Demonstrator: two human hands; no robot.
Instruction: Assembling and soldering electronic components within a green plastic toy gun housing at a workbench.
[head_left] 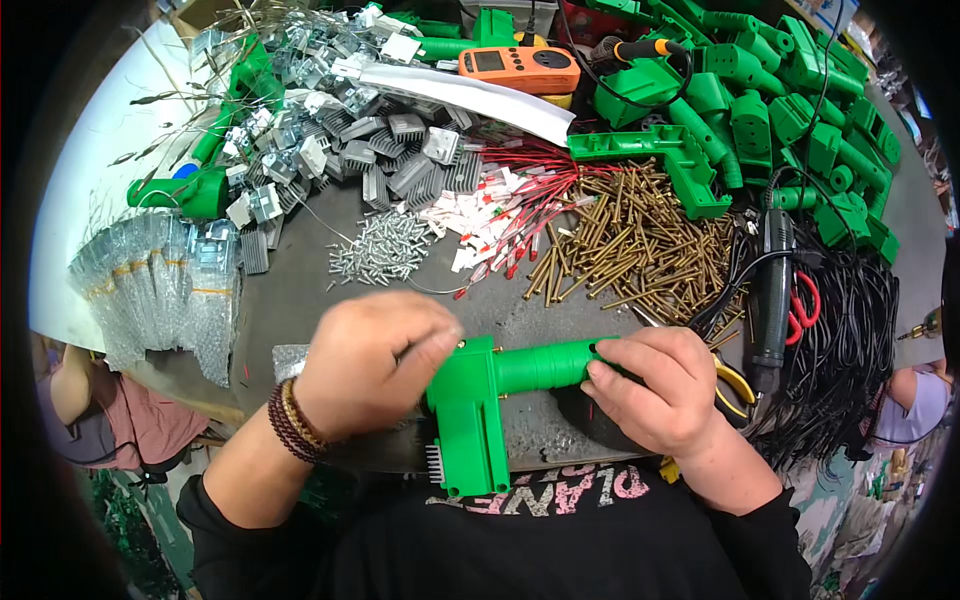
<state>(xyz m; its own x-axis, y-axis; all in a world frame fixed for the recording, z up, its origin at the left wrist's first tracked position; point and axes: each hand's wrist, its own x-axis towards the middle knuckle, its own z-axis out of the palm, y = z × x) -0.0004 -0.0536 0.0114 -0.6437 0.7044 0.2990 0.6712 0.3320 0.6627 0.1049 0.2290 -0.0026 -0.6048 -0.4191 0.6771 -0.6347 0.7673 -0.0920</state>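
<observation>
A green plastic housing (pixel 465 420) with a ribbed round handle (pixel 545 367) lies level in front of me, its handle pointing right. My right hand (pixel 660 385) grips the end of the handle between thumb and fingers. Fingers curled and closed, my left hand (pixel 375 360) hovers at the housing's upper left corner; whatever is in its pinch is hidden. Brass-coloured screw tips show where the handle meets the body. Grey metal fins (pixel 434 464) stick out of the housing's left side.
Beyond the housing lie piles of long brass screws (pixel 640 240), small silver screws (pixel 385 245), red-wired parts (pixel 500 215) and grey heat sinks (pixel 400 170). Green housings (pixel 740 110) heap at far right. An electric screwdriver (pixel 772 290), red-handled scissors (pixel 803 308) and black cables (pixel 835 340) lie right.
</observation>
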